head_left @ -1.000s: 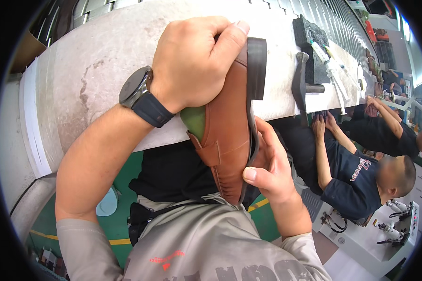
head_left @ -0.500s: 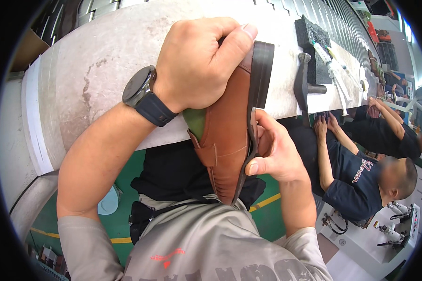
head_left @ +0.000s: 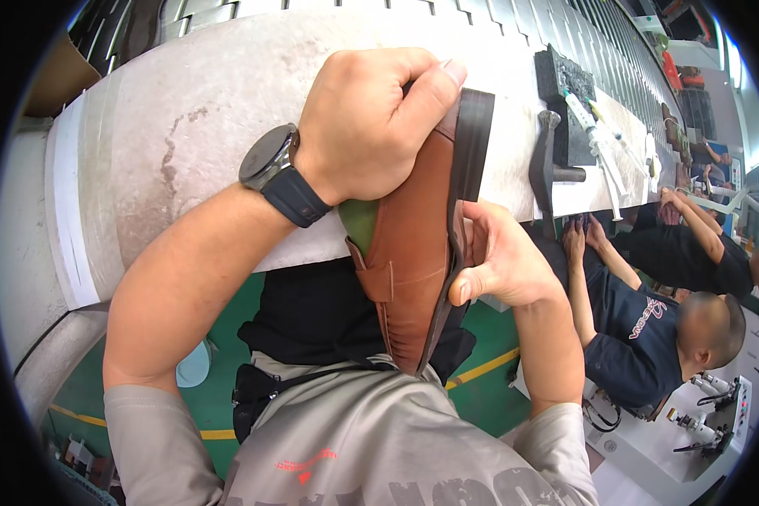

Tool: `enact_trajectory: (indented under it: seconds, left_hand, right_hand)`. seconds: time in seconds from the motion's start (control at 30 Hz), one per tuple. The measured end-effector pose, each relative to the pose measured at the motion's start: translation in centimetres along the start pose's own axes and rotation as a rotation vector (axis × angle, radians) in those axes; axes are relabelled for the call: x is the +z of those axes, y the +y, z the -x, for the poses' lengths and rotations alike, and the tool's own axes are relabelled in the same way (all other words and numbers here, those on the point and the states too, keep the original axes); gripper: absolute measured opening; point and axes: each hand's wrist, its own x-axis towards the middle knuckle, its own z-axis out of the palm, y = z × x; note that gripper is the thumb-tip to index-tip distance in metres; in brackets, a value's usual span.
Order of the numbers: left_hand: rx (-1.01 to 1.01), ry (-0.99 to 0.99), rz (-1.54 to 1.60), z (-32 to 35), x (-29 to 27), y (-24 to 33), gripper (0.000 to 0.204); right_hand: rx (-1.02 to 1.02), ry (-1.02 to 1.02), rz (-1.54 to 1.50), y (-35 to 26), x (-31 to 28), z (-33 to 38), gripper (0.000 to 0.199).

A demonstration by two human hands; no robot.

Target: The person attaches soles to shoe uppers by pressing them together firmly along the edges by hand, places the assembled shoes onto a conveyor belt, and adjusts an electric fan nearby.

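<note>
Brown shoe held sideways between two hands at the table's near edge

Nearest is the person's grey shirt (head_left: 337, 430), with the toe of the brown shoe (head_left: 415, 240) pointing down towards it. The sole faces right, the green inside shows on the left, and the heel stands out over the tabletop. The left hand (head_left: 367, 126), wearing a black watch (head_left: 267, 158) at the wrist, is closed around the heel end, thumb uppermost. The right hand (head_left: 510, 253) is partly curled at the sole, its thumb apart from the fingers and at the sole's edge; how firmly it presses, I cannot tell. Beneath and beyond lies the pale table (head_left: 219, 110), bearing a dark hammer-like tool (head_left: 542, 164), a black block (head_left: 557, 76) and syringes (head_left: 605, 152) to the right. Farther right, a co-worker in a dark shirt (head_left: 637, 346) sits with both hands together
</note>
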Motion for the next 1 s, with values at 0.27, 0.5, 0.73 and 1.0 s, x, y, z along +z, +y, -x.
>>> enact_trajectory:
  seconds: [0.27,0.5,0.73,1.0]
  left_hand:
    - [0.006,-0.013,0.068,-0.1,0.0,-0.3,0.038]
    - [0.018,-0.017,0.111,0.2,0.1,0.5,0.038]
    - [-0.003,0.047,-0.09,0.6,1.2,1.5,0.038]
    - [-0.055,0.091,-0.089,0.6,1.2,1.3,0.039]
  right_hand:
    - [-0.046,-0.02,0.117,0.0,-0.1,0.2,0.089]
    - [-0.154,0.093,0.199,2.1,-0.8,0.1,0.065]
    - [-0.181,0.162,0.2,2.5,0.7,0.0,0.063]
    - [-0.417,0.482,0.516,3.0,3.3,0.3,0.055]
